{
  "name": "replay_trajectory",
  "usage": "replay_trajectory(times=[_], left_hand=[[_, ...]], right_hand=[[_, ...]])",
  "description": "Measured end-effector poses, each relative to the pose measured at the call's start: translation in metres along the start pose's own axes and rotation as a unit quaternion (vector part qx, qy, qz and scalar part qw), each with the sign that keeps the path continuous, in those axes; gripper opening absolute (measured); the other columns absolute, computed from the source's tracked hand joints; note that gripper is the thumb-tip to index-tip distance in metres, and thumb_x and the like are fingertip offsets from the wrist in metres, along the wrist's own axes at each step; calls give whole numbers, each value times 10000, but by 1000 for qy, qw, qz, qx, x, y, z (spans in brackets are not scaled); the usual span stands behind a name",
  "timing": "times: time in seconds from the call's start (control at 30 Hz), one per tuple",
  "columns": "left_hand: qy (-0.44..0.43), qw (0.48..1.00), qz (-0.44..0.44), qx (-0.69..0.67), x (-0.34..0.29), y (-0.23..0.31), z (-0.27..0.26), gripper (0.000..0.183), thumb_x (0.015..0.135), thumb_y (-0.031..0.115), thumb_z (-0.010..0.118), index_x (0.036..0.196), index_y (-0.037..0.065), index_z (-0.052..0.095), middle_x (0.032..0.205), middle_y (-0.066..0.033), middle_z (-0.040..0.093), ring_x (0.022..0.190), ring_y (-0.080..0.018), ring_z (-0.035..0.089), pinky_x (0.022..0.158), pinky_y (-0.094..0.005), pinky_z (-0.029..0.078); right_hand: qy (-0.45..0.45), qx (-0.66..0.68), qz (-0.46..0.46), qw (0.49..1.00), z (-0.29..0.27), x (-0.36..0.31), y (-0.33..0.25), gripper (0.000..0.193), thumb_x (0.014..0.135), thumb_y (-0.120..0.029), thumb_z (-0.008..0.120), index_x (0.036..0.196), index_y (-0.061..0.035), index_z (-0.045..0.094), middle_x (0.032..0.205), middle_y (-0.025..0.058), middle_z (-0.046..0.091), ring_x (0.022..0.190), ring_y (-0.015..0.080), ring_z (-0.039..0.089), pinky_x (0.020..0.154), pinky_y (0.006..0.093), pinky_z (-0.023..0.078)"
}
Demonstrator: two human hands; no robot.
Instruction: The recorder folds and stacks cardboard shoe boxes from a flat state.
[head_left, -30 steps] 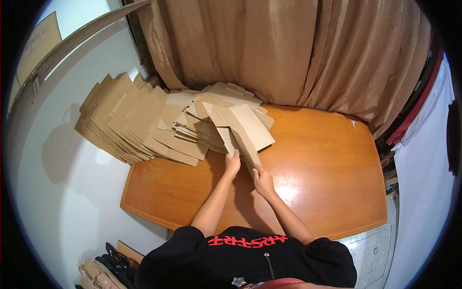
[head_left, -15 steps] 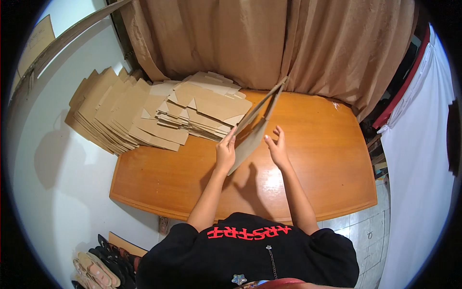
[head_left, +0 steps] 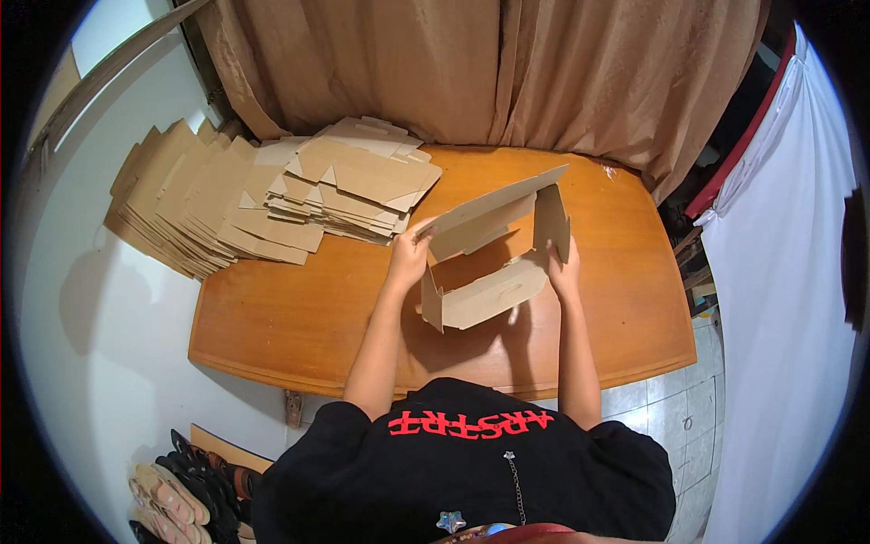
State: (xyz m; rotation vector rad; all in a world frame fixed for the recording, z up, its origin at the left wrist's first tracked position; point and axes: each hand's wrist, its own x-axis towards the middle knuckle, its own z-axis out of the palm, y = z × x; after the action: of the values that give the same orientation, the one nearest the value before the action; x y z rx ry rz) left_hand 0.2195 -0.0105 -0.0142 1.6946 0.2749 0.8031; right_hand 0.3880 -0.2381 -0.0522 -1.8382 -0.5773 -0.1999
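Observation:
Between my hands a brown cardboard box (head_left: 494, 292) stands opened into a four-sided frame, held above the table. Through its middle the tabletop shows, and flaps stick out at its edges. My left hand (head_left: 410, 257) grips its left side near the upper corner. On the opposite side my right hand (head_left: 564, 269) holds the right panel, with some fingers hidden behind the cardboard. Beyond my left hand lies a pile of flat cardboard boxes (head_left: 362, 186).
The boxes lie on a wooden table (head_left: 281, 313). More flattened cartons (head_left: 186, 195) lean in a row by the white wall (head_left: 109, 326). Brown curtains (head_left: 381, 72) hang behind the table, a white cloth (head_left: 779, 272) at right. Several sandals (head_left: 177, 490) stand at lower left.
The box has gone from nearly flat and tilted to an open frame. My right hand, apart from it before, now grips its right side. The view has shifted slightly.

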Motion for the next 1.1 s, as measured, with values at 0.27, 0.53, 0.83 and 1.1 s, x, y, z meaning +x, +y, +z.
replay_trajectory(times=[0.27, 0.53, 0.83, 1.1], left_hand=[[3, 999, 6, 36, 4, -35, -20, 233, 884, 131, 538, 1051, -25, 586, 905, -105, 646, 845, -137, 578, 764, -275, 454], [5, 970, -97, 222, 4, -79, -63, 363, 827, 200, 602, 1105, -24, 536, 977, -183, 615, 884, -284, 586, 792, -359, 457], [-149, 962, 22, 228, -53, 53, -8, 138, 825, 56, 541, 911, -2, 632, 886, -186, 616, 838, -328, 590, 754, -368, 466], [-127, 918, -111, 358, -69, -2, -46, 201, 821, 86, 551, 963, -36, 624, 977, -212, 613, 944, -364, 566, 823, -401, 455]], right_hand=[[-64, 25, 143, 987, -9, -32, 20, 280, 884, -194, 504, 1007, 55, 538, 915, 158, 612, 875, 228, 575, 771, 346, 440], [-134, -145, 175, 965, 4, -59, 19, 308, 788, -196, 553, 964, 54, 583, 874, 252, 617, 837, 398, 594, 737, 433, 469], [-106, -163, 197, 961, 11, -70, 11, 351, 790, -243, 552, 823, 104, 594, 847, 303, 601, 848, 430, 591, 767, 449, 460], [-6, 183, 378, 907, 12, -72, 49, 484, 872, -359, 503, 1097, 68, 464, 888, 219, 598, 588, 281, 637, 458, 330, 538]])
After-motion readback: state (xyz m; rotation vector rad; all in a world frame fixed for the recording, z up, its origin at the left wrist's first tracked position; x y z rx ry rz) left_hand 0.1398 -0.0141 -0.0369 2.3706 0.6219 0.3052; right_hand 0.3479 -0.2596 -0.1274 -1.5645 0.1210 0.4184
